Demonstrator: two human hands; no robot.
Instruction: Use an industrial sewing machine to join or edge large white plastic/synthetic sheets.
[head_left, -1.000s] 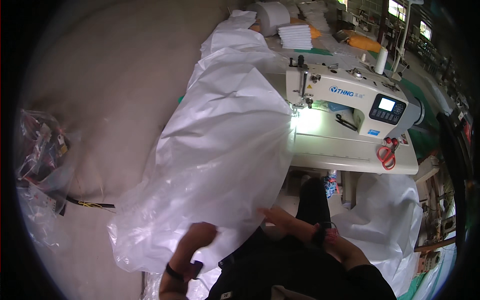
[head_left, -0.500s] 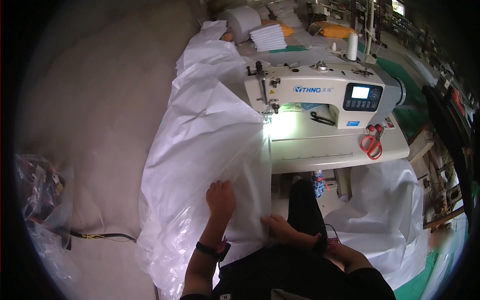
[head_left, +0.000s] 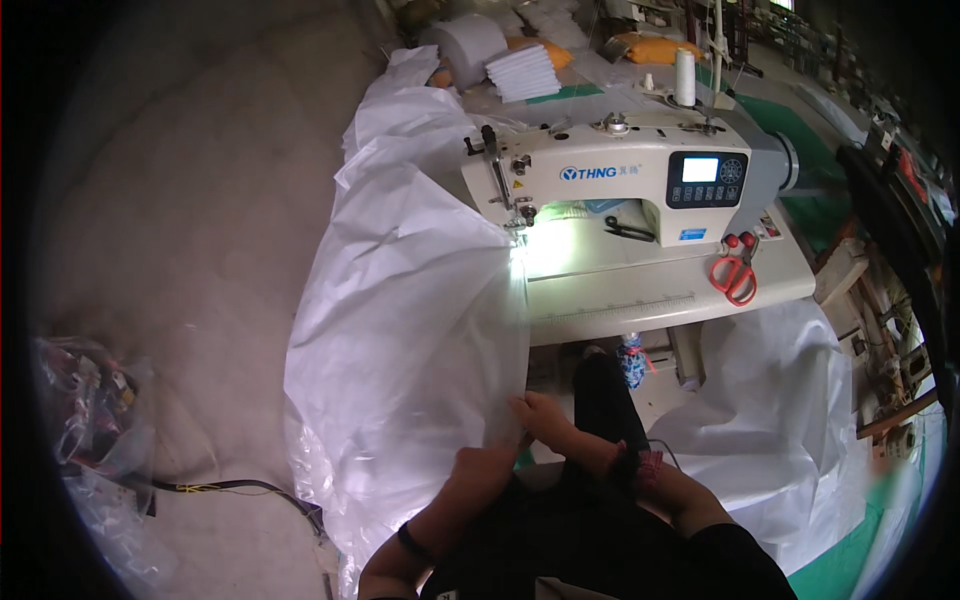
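A long white translucent plastic sheet [head_left: 400, 290] runs from under the needle of a sewing machine [head_left: 600, 175] down toward my body. My right hand [head_left: 545, 415] is closed on the sheet's right edge, below the machine bed. Close to my body, my left hand [head_left: 482, 472] is bent in against the sheet near the same edge; its fingers are turned away and mostly hidden. The lamp by the needle lights the spot where the sheet's edge lies under the presser foot.
Red-handled scissors [head_left: 734, 278] and black thread snips [head_left: 630, 230] lie on the machine bed. A white thread cone [head_left: 685, 78] stands behind. More white sheeting [head_left: 770, 410] hangs at my right. A clear bag of oddments [head_left: 90, 405] sits at far left, near a black cable [head_left: 240, 484].
My left hand has moved down and right, nearer my body and the sheet's edge. My right hand has risen slightly along that edge. The whole view has shifted a little.
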